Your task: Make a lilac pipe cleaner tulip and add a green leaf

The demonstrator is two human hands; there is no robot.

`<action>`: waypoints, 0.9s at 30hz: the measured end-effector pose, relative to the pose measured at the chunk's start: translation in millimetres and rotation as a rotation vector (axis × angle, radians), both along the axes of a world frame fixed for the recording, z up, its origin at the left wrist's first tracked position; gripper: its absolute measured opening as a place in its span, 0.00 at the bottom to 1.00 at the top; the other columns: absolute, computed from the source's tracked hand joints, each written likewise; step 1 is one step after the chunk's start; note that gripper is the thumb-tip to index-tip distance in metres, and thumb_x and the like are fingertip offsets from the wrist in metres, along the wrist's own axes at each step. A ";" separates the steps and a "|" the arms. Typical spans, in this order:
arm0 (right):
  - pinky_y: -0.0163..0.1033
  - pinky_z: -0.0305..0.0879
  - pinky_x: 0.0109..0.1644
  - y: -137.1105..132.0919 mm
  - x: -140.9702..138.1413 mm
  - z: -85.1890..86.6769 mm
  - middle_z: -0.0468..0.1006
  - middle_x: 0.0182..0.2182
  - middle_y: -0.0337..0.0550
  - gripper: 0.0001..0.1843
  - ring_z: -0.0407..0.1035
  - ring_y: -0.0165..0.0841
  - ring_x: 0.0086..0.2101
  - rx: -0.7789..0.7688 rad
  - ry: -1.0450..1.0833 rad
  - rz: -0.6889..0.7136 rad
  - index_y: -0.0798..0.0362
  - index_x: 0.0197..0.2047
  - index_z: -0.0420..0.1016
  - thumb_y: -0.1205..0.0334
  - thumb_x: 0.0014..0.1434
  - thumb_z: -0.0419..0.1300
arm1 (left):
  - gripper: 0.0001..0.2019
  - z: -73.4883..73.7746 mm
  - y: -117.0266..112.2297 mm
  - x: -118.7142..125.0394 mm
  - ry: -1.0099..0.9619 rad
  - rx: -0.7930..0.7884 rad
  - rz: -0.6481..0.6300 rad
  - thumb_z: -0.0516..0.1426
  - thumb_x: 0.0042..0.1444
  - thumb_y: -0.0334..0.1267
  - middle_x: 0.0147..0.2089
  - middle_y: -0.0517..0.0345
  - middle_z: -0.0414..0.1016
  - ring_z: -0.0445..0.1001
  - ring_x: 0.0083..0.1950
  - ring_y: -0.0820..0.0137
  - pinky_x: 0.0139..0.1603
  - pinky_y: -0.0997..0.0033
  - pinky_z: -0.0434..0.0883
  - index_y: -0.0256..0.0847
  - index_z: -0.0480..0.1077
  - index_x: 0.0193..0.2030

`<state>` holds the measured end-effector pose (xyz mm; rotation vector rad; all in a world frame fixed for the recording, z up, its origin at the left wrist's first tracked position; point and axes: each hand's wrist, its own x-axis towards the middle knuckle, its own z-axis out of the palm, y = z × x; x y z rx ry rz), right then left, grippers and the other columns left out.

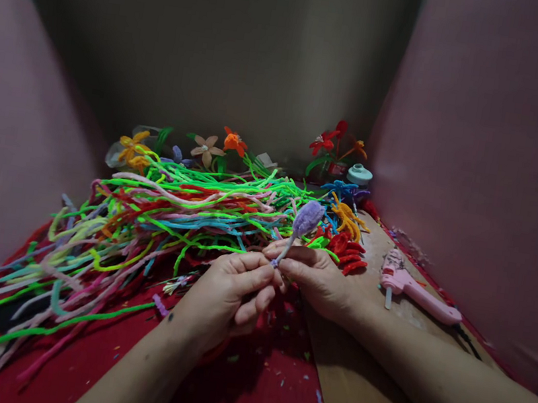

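Note:
A purple pipe cleaner petal [308, 219] with a thin stem stands up between my two hands, in the middle of the view. My left hand [236, 290] pinches the lower end of its stem between thumb and finger. From the other side, my right hand [318, 278] is closed on the same stem, just above a small purple twist. The puffy, rounded head of the petal rises above my right fingers. Some of the fingertips are hidden behind the stem and the other fingers.
Loose pipe cleaners [189, 200] in many colours cover the red cloth [270, 368] to the left. A pink glue gun [419, 293] lies on cardboard [349, 373] at right. Red petals [347, 249] lie behind my right hand. Finished flowers [207, 151] stand along the back.

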<state>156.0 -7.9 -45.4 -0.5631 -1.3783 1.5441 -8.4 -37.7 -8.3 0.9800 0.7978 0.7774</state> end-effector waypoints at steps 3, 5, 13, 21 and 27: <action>0.32 0.62 0.32 -1.1 -1.1 0.0 0.74 0.27 0.38 0.08 0.66 0.27 0.29 -0.021 0.010 0.000 0.51 0.39 0.79 0.61 0.55 0.62 | 0.08 0.3 2.7 -1.9 -0.044 -0.083 -0.093 0.55 0.55 0.40 0.16 0.69 0.59 0.41 0.11 0.86 0.08 0.85 0.48 0.37 0.69 0.31; 0.32 0.61 0.31 -1.4 -2.0 -0.3 0.74 0.27 0.38 0.09 0.66 0.26 0.28 -0.046 0.013 -0.007 0.51 0.39 0.78 0.61 0.55 0.62 | 0.09 0.5 2.3 0.6 -0.005 -0.047 -0.085 0.54 0.56 0.41 0.16 0.69 0.59 0.43 0.11 0.85 0.08 0.84 0.50 0.38 0.68 0.32; 0.30 0.55 0.25 -3.0 -3.9 2.6 0.72 0.30 0.38 0.08 0.60 0.22 0.23 -0.006 -0.098 -0.152 0.53 0.36 0.79 0.59 0.54 0.62 | 0.08 -27.1 0.2 9.0 0.944 1.044 0.336 0.49 0.58 0.36 0.28 0.54 0.72 0.72 0.28 0.69 0.28 0.73 0.65 0.38 0.67 0.36; 0.32 0.54 0.26 -3.9 -4.9 1.2 0.71 0.27 0.37 0.12 0.57 0.23 0.22 -0.007 -0.137 -0.167 0.53 0.38 0.79 0.55 0.53 0.62 | 0.10 -32.4 4.7 3.3 0.918 1.173 0.319 0.47 0.59 0.32 0.27 0.58 0.72 0.69 0.26 0.74 0.29 0.77 0.63 0.38 0.69 0.37; 0.32 0.54 0.27 -3.1 -3.5 0.7 0.73 0.30 0.38 0.14 0.57 0.23 0.22 -0.020 -0.134 -0.129 0.52 0.42 0.78 0.55 0.53 0.62 | 0.12 -15.1 3.5 7.3 0.671 0.703 0.272 0.52 0.57 0.40 0.20 0.63 0.64 0.61 0.23 0.77 0.26 0.79 0.59 0.38 0.70 0.27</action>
